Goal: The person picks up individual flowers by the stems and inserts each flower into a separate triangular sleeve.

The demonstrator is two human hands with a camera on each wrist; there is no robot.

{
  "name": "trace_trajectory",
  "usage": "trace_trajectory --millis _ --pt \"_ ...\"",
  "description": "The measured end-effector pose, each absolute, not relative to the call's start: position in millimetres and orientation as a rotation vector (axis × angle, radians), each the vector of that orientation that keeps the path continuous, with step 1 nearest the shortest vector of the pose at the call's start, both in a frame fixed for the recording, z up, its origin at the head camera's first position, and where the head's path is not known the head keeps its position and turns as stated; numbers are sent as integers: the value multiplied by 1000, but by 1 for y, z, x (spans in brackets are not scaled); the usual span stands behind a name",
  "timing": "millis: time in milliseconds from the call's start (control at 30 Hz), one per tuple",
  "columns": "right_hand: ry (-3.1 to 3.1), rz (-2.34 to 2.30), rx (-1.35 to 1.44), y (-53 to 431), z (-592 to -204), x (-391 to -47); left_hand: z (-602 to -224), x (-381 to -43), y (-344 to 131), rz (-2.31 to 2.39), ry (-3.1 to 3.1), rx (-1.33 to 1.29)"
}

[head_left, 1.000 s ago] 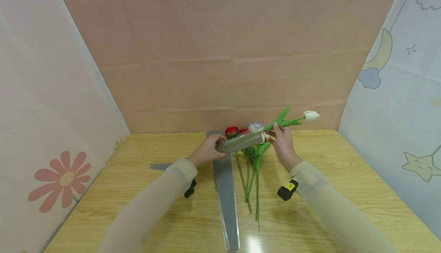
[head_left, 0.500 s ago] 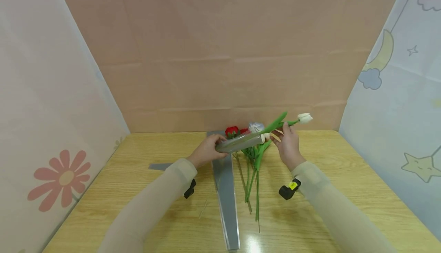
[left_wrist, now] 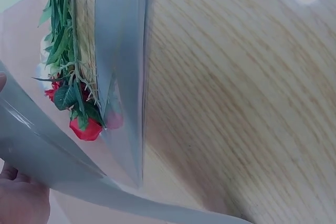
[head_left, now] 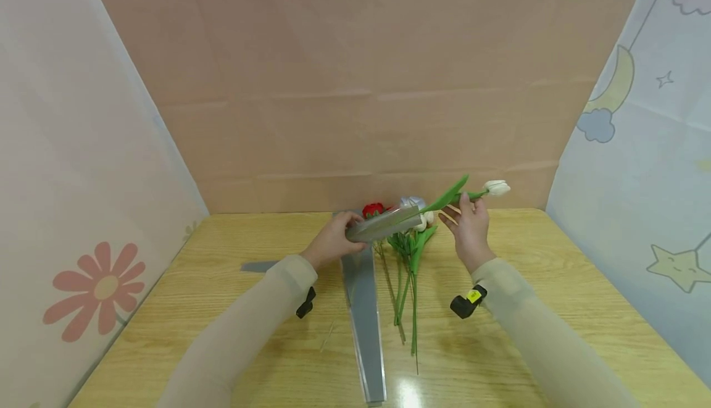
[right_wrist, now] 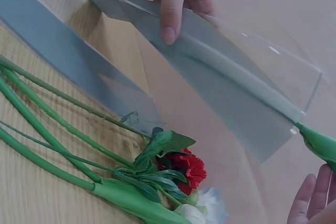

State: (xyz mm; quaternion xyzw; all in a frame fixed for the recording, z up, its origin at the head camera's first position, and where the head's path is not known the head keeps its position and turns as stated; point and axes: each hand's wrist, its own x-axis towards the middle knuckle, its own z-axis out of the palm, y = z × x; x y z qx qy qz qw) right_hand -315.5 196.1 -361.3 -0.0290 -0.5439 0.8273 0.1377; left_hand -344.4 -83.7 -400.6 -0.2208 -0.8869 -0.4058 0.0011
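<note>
My left hand [head_left: 336,235] grips the narrow end of a grey and clear plastic flower sleeve [head_left: 386,224], held aloft and slanting up to the right. In the right wrist view, its thumb presses the near face of the sleeve [right_wrist: 220,87]. A white artificial tulip [head_left: 496,187] has its stem inside the sleeve, while its bloom and green leaves stick out of the wide mouth. My right hand [head_left: 472,232] pinches the tulip just below the bloom, other fingers spread. That grip is cut off in the right wrist view, where a tulip leaf [right_wrist: 319,145] shows.
Beneath the sleeve lies a bunch of artificial flowers, with a red flower [head_left: 373,210], white blooms and green stems [head_left: 413,297] pointing toward me. Left of them, more flat grey sleeves [head_left: 363,321] lie lengthwise on the wooden table [head_left: 222,315]. Another grey tip [head_left: 258,266] shows near my left forearm.
My right hand has shifted right, closer to the tulip's bloom, and the tulip sits slightly further left than a second ago. The sleeve's mouth has tilted up a little. My left hand keeps its hold.
</note>
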Motion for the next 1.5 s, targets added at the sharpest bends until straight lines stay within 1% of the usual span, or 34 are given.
trace_trajectory --millis 367,533,800,1133,1400,1500 --pt "-1491 2457 -146 192 -361 -316 -399 -347 -77 -1222 -2787 -716" --pt "-1434 2476 -128 197 -358 -315 -395 -345 -77 -1239 -2774 -695" --pt "-1423 2514 -79 194 -357 -314 -389 -342 -73 -1119 -2833 -699" --pt "-1602 2464 -113 183 -366 -312 -388 -339 -68 -1122 -2823 -696" --pt "-2026 2184 -253 178 -373 -312 -390 -340 -66 -1143 -2796 -711" --pt "-2104 2144 -280 178 -375 -312 -392 -340 -65 -1143 -2789 -712"
